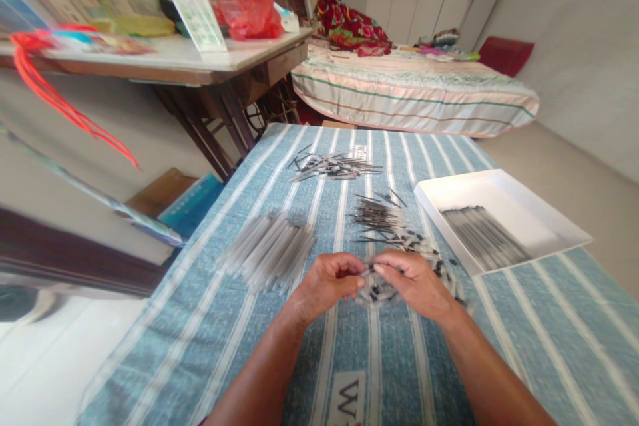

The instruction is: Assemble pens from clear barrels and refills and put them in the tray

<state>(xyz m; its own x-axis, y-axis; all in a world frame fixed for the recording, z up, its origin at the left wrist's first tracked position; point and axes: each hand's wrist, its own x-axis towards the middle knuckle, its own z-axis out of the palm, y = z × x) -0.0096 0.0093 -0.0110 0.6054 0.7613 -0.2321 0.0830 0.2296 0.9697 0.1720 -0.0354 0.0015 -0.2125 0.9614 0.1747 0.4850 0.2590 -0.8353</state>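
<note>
My left hand [328,281] and my right hand [418,281] meet close together at the middle of the table, thumbs and fingertips pinched. Whatever small piece they have between them is too blurred and covered to name. Just under the fingers lies a heap of small grey and black pieces [377,294], which spreads to the right behind my right hand. Beyond it are thin dark sticks like pen refills [373,215]. Left of my hands, several pale translucent tubes [274,249] lie side by side. A mixed pile of thin sticks and tubes [342,166] is farther back.
At right, a white open box [452,243] contains a row of dark-cored tubes [486,233]. A striped blue cloth [294,373] covers the table. A wooden desk [239,61] with a red plastic bag [252,13] stands back left; a bed [414,96] is behind.
</note>
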